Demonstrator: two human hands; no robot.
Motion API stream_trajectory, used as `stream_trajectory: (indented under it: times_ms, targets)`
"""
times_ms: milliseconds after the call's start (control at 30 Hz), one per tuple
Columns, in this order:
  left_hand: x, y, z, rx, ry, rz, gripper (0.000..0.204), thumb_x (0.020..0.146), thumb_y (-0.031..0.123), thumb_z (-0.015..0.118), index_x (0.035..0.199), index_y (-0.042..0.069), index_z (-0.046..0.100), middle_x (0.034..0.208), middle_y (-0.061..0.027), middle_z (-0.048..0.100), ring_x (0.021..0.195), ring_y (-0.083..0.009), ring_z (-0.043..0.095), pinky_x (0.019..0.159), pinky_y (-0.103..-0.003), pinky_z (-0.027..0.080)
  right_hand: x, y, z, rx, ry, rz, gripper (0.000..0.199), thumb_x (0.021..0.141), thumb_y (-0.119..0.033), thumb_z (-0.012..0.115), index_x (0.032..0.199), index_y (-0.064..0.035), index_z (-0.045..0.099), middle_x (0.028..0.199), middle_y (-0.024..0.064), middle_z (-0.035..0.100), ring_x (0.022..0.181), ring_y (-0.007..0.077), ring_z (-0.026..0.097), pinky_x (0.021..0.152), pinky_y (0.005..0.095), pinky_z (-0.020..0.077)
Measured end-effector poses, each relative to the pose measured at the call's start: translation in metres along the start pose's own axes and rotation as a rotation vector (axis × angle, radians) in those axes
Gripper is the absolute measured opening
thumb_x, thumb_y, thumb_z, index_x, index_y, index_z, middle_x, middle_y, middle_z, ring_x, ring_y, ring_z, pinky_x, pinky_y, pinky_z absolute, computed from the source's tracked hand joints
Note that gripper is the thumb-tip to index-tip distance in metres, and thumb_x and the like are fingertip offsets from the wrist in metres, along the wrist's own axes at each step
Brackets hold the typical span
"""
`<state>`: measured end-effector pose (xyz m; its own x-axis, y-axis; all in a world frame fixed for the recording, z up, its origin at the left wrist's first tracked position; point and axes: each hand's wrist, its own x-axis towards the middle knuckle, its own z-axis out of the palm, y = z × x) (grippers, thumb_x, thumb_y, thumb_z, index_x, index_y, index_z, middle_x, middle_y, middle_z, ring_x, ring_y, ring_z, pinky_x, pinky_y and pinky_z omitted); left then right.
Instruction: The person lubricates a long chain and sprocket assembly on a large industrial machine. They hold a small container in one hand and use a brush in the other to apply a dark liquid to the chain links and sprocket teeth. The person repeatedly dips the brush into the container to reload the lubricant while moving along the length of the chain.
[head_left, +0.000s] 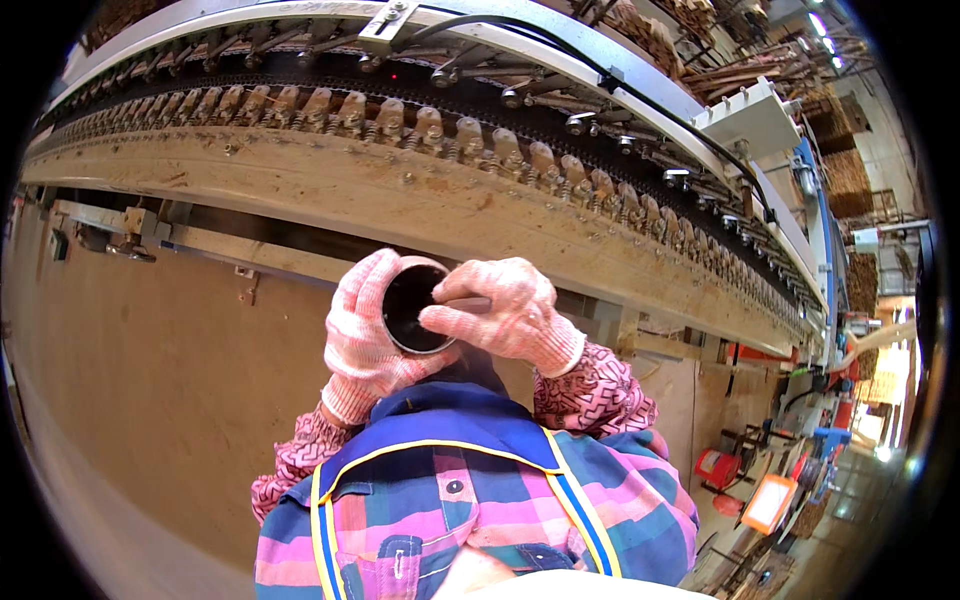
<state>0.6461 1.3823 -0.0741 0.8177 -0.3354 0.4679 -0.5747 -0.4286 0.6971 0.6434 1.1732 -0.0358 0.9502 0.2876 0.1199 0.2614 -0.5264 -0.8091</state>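
A round cup-like container (402, 305) with a pale rim and a dark inside is held in front of my chest, its mouth facing up. My left hand (358, 325), in a pink-and-white knit glove, wraps round its outer side. Over the right part of the mouth is my gloved right hand (505, 310), fingers bent together in a pinch at the opening. Something brownish shows between the thumb and fingers, too small to name. What lies inside the container is too dark to tell.
A long machine with a beige beam (300, 170) and a row of metal clamps (430, 125) runs across, just beyond my hands. Stacked wood (850, 185) stands at the far right. Nearer on that side are a red container (716, 466) and an orange-framed panel (769, 503).
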Motion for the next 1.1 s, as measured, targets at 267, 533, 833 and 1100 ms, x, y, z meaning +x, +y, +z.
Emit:
stream_trajectory:
  times_ms: [267,533,833,1100]
  targets:
    - [-0.051,-0.049,-0.092,0.169,0.019,-0.071,0.112,0.053,0.048,0.098,0.142,0.005,0.047,0.134,-0.0199,0.057,0.122,-0.0395,0.059,0.104,-0.049,0.050,0.026,-0.069,0.087,0.274,-0.070,0.175,0.021,0.086,-0.020,0.081,0.097,-0.0028,0.079,0.094,0.0153,0.077,0.087,0.0268,0.076,0.077,0.0337,0.0598]
    - [-0.049,-0.072,-0.122,0.160,0.096,-0.046,0.110,0.053,0.048,0.099,0.141,0.005,0.049,0.132,-0.0180,0.059,0.122,-0.0382,0.059,0.107,-0.049,0.048,0.048,-0.098,0.091,0.384,-0.001,0.174,0.022,0.085,-0.018,0.081,0.103,-0.0050,0.079,0.096,0.0089,0.077,0.086,0.0181,0.074,0.077,0.0300,0.0581]
    - [-0.006,-0.082,-0.115,0.170,0.031,0.002,0.112,0.053,0.047,0.098,0.144,0.006,0.047,0.136,-0.0200,0.057,0.126,-0.0401,0.057,0.108,-0.050,0.049,0.061,-0.069,0.063,0.657,0.048,0.437,0.029,0.092,-0.023,0.077,0.110,-0.0006,0.075,0.090,0.0041,0.073,0.079,0.0089,0.063,0.073,0.0252,0.0518]
    - [0.061,-0.089,-0.081,0.168,-0.019,0.067,0.114,0.057,0.049,0.096,0.148,0.007,0.043,0.138,-0.0201,0.056,0.128,-0.0403,0.056,0.109,-0.049,0.049,0.070,-0.021,0.028,0.911,0.127,0.473,0.031,0.095,-0.023,0.072,0.116,-0.0004,0.074,0.082,0.0046,0.070,0.067,0.0080,0.061,0.060,0.0232,0.0491]
